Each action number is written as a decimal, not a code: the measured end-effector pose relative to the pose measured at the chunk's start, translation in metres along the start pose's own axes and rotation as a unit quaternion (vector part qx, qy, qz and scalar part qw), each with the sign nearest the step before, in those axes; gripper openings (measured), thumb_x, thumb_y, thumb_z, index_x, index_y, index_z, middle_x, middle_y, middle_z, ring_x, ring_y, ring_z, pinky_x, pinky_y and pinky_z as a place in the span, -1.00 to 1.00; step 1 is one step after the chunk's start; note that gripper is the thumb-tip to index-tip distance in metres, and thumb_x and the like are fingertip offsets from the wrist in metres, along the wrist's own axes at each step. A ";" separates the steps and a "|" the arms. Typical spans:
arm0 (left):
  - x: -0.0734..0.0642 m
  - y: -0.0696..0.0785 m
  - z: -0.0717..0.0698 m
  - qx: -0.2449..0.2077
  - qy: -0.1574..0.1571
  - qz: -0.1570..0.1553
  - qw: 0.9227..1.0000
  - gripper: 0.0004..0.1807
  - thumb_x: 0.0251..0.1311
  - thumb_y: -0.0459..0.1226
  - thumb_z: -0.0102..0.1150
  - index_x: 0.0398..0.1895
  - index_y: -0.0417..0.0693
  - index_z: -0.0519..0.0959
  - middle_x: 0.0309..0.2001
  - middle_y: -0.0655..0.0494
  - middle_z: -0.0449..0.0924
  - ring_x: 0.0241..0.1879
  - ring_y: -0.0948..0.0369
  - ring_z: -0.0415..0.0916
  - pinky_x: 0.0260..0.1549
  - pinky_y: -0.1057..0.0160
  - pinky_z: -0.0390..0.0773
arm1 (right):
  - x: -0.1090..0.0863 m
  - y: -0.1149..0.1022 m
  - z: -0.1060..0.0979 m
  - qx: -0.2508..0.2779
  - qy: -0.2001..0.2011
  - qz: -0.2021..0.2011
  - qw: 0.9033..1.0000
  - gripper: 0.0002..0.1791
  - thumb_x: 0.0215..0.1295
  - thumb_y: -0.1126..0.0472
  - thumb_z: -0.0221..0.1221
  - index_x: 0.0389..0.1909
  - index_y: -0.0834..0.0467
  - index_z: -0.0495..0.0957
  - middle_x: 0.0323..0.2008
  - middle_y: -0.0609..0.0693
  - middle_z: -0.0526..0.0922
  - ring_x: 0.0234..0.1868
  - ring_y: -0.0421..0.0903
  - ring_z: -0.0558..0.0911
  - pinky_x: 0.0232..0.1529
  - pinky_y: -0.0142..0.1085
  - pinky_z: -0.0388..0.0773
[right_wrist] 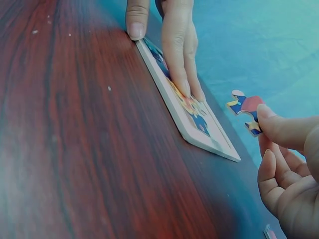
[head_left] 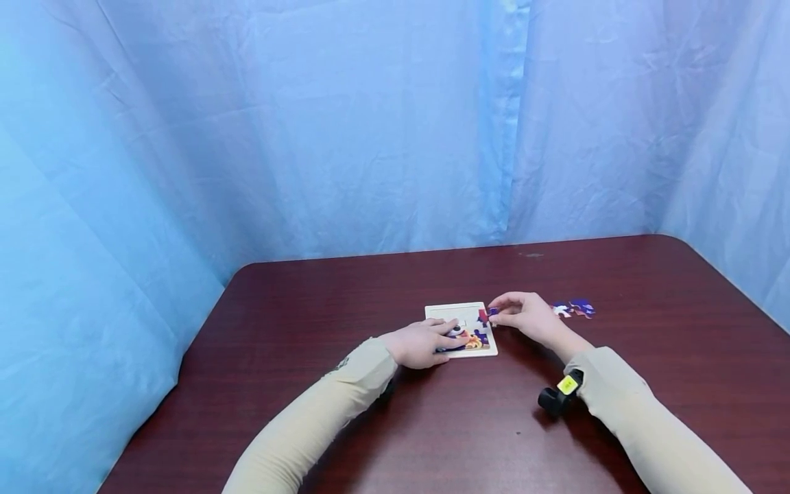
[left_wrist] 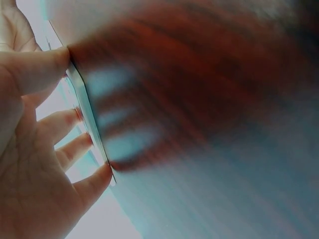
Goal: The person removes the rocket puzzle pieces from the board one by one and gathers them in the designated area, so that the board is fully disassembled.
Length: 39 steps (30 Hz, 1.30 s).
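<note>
A jigsaw puzzle board (head_left: 487,353) with a pale frame lies on the table, partly filled with colourful pieces. My left hand (head_left: 420,344) rests on its left part, fingers extended over the picture. The right wrist view shows that hand's thumb (right_wrist: 136,27) at the frame's near edge. Between thumb and fingers, my right hand (head_left: 532,319) pinches a red and blue puzzle piece (right_wrist: 251,105) with a yellow star. In the head view this piece is at the board's right edge; the right wrist view shows it held up off the board. Part of the picture is hidden under the left hand.
Several loose puzzle pieces (head_left: 574,309) lie on the dark red wooden table (head_left: 345,295), to the right beyond my right hand. Blue curtains (head_left: 370,137) hang behind the table and at both sides. A black wrist camera (head_left: 558,398) is strapped to the right sleeve.
</note>
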State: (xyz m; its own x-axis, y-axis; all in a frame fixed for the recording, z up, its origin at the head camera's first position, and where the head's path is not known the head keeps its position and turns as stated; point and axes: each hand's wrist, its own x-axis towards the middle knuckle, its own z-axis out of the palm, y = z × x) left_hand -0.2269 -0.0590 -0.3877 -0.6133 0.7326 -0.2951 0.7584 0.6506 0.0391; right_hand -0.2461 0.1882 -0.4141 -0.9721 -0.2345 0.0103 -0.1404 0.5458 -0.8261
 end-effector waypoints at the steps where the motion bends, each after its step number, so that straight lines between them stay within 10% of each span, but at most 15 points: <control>1: 0.000 0.000 0.000 0.000 -0.001 -0.001 1.000 -0.46 0.40 -0.10 -0.07 0.42 0.37 0.17 0.50 0.12 -0.04 0.44 0.11 0.02 0.37 0.26 0.09 | -0.001 0.001 -0.002 -0.003 0.003 0.003 1.000 -0.66 0.17 0.16 0.30 -0.09 0.27 0.58 -0.35 0.05 0.69 -0.34 -0.13 0.60 -0.29 -0.42 0.52; 39: 0.000 -0.002 0.002 0.000 0.015 0.006 1.000 -0.47 0.39 -0.10 -0.05 0.41 0.31 0.21 0.48 0.08 0.03 0.44 0.12 0.04 0.36 0.26 0.10 | -0.036 0.028 -0.050 0.034 -0.001 -0.008 0.999 -0.66 0.23 0.20 0.24 -0.10 0.38 0.54 -0.34 -0.02 0.63 -0.41 -0.24 0.57 -0.38 -0.39 0.55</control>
State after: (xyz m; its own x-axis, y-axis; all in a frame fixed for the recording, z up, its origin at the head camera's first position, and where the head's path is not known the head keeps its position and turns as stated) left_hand -0.2278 -0.0603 -0.3895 -0.6103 0.7465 -0.2653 0.7659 0.6415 0.0434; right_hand -0.2240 0.2520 -0.4094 -0.9694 -0.2446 0.0229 -0.1432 0.4867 -0.8618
